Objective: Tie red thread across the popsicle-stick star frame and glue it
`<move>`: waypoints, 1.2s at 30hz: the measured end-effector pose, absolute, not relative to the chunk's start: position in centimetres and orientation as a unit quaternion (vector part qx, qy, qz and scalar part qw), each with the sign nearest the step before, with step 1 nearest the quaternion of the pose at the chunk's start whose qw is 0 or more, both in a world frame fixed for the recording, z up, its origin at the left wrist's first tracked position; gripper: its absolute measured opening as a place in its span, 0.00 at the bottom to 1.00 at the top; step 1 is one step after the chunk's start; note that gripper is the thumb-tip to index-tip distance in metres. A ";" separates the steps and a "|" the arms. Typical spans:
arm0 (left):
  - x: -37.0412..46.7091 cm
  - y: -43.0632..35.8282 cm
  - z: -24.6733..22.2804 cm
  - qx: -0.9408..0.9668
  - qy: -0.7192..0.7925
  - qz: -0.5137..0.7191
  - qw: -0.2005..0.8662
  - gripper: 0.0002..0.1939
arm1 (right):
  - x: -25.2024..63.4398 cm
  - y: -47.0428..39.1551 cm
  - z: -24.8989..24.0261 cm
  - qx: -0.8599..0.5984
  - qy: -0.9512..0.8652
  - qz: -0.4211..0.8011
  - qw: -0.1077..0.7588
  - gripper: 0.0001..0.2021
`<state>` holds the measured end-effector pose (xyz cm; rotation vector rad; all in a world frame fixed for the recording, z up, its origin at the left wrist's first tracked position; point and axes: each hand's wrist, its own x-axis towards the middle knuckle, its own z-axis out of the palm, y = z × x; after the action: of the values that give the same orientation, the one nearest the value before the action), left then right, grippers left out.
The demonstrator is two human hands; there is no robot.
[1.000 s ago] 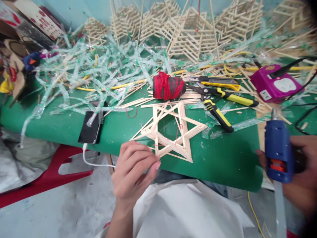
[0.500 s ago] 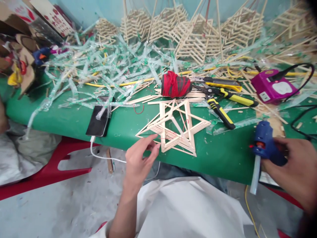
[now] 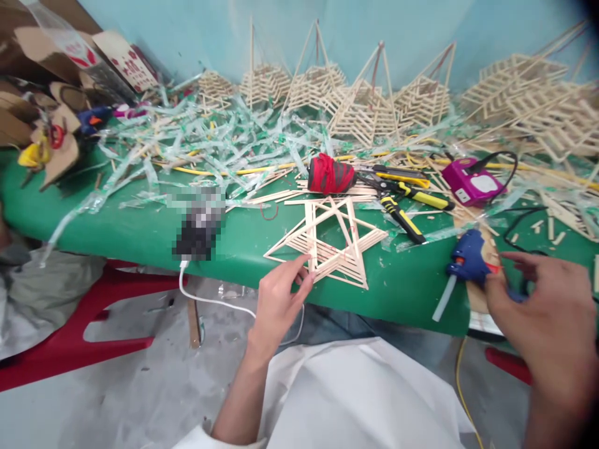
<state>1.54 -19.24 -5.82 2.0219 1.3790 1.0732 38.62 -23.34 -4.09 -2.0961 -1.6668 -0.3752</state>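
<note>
Head view | your left hand (image 3: 283,290) half-curled at stick star (image 3: 347,257), hold unclear | your right hand (image 3: 540,302), loosely open, could knock glue gun (image 3: 468,257) off worktop (image 3: 412,293)

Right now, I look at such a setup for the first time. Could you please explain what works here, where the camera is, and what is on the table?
There is no machine: these are a person's two bare hands, seen from one camera worn on that person's head, looking forward and down. On the green table lies a star of thin wooden sticks. The left hand has its fingers at the star's near-left side; whether they pinch it, I cannot tell. The right hand is open beside a blue glue gun. Beyond the star lie a red-wrapped roll, yellow-and-black pliers and many plastic strips.
</note>
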 end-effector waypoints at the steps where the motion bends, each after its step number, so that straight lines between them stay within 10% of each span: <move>1: 1.6 -19.2 -5.9 0.730 0.505 0.399 0.231 0.11 | 37.9 -23.3 -3.5 -0.753 -0.597 -0.139 0.242 0.14; 13: 2.4 -18.2 -6.1 0.694 0.528 0.423 0.247 0.10 | 29.7 -21.8 -0.9 -0.595 -0.656 0.017 0.464 0.07; 26: 3.4 -17.0 -6.0 0.723 0.467 0.446 0.245 0.04 | 26.4 -17.9 -1.6 -0.554 -0.767 0.167 0.278 0.35; 36: 1.0 -16.5 -3.3 0.776 0.431 0.374 0.268 0.08 | 27.7 -18.1 -2.4 -0.590 -0.732 0.165 0.298 0.31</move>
<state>1.04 -16.51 -3.33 2.0943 1.1640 1.0084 27.73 -18.09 -2.41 -1.5667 -1.9452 0.4373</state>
